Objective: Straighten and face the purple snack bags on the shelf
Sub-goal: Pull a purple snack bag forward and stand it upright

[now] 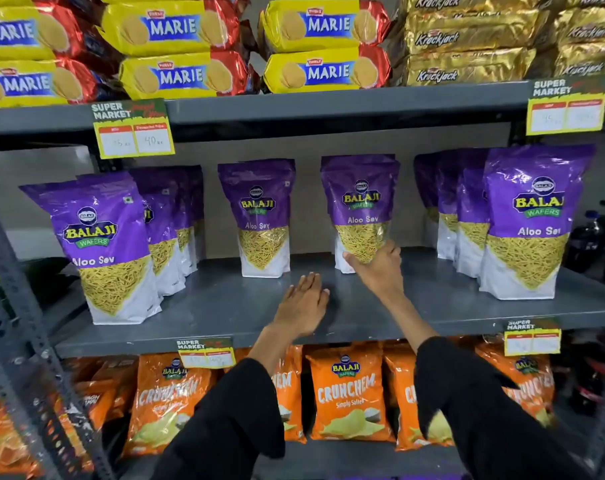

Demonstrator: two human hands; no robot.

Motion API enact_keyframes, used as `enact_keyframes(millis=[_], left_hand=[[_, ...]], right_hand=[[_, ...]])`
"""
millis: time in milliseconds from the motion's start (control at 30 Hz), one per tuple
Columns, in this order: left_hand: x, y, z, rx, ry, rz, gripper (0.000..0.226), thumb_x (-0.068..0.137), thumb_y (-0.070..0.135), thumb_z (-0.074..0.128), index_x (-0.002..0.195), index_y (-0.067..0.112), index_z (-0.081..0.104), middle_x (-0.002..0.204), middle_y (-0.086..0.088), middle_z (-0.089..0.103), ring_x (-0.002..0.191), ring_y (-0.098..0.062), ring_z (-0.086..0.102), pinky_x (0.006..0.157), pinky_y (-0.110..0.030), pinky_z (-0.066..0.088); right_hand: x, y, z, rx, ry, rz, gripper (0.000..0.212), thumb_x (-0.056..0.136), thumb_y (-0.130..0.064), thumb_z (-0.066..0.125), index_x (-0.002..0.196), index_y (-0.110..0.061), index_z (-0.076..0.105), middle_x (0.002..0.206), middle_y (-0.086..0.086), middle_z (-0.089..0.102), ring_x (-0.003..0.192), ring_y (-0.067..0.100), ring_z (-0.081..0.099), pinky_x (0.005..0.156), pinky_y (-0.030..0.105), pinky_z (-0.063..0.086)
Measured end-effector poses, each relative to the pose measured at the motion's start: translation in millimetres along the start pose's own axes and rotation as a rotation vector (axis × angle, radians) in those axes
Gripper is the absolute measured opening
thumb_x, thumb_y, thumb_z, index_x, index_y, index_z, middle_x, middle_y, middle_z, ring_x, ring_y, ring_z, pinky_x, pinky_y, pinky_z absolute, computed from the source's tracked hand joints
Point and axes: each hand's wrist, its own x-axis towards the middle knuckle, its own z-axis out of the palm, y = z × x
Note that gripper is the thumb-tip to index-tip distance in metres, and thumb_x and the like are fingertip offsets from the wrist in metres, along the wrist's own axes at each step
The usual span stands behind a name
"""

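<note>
Purple Aloo Sev snack bags stand upright on the grey middle shelf (225, 306). A row of them starts with the front left bag (103, 244). A single bag (261, 216) stands further back at centre. My right hand (377, 268) grips the lower part of the centre-right bag (361, 202), which stands deep on the shelf. At the right another row starts with a large front bag (533, 223). My left hand (304, 303) hovers flat over the bare shelf, fingers apart, holding nothing.
Yellow Marie biscuit packs (176, 50) and gold Krackjack packs (467, 39) fill the shelf above. Orange Crunchem bags (346, 393) fill the shelf below. Price tags (134, 133) hang from the shelf edges. A perforated metal upright (20, 323) stands at left.
</note>
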Motion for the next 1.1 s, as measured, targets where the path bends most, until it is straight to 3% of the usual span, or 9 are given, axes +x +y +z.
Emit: enact_keyframes(millis=[100, 367, 667, 1100], left_hand=[[12, -7, 1, 0.053, -0.091, -0.030, 0.062, 0.108, 0.039, 0.019, 0.161, 0.008, 0.010, 0.171, -0.010, 0.007, 0.158, -0.025, 0.006, 0.128, -0.045, 0.007], [29, -22, 13, 0.096, -0.138, -0.021, 0.062, 0.107, 0.041, 0.019, 0.158, 0.007, 0.019, 0.169, -0.012, 0.016, 0.157, -0.027, 0.012, 0.127, -0.048, 0.008], [33, -28, 20, 0.123, -0.124, -0.001, 0.061, 0.106, 0.040, 0.018, 0.159, 0.009, 0.018, 0.170, -0.009, 0.014, 0.158, -0.025, 0.010, 0.127, -0.048, 0.008], [31, -25, 16, 0.114, -0.152, -0.020, 0.061, 0.107, 0.041, 0.018, 0.160, 0.012, 0.014, 0.171, -0.007, 0.009, 0.158, -0.023, 0.007, 0.128, -0.047, 0.005]], right_hand=[[17, -7, 10, -0.014, 0.031, 0.082, 0.116, 0.067, -0.056, 0.086, 0.146, 0.006, 0.027, 0.143, 0.022, 0.040, 0.135, 0.042, 0.041, 0.102, 0.050, 0.047], [43, -11, 48, -0.040, 0.128, 0.174, 0.146, 0.057, -0.060, 0.091, 0.155, 0.008, 0.006, 0.156, 0.026, 0.025, 0.145, 0.042, 0.032, 0.111, 0.056, 0.040], [49, -5, 61, -0.072, 0.185, 0.198, 0.136, 0.062, -0.046, 0.093, 0.156, 0.007, 0.010, 0.155, 0.025, 0.030, 0.141, 0.042, 0.038, 0.112, 0.054, 0.039], [25, -8, 44, -0.133, 0.195, 0.197, 0.134, 0.056, -0.051, 0.094, 0.152, 0.005, 0.020, 0.141, 0.022, 0.042, 0.127, 0.039, 0.048, 0.100, 0.051, 0.047]])
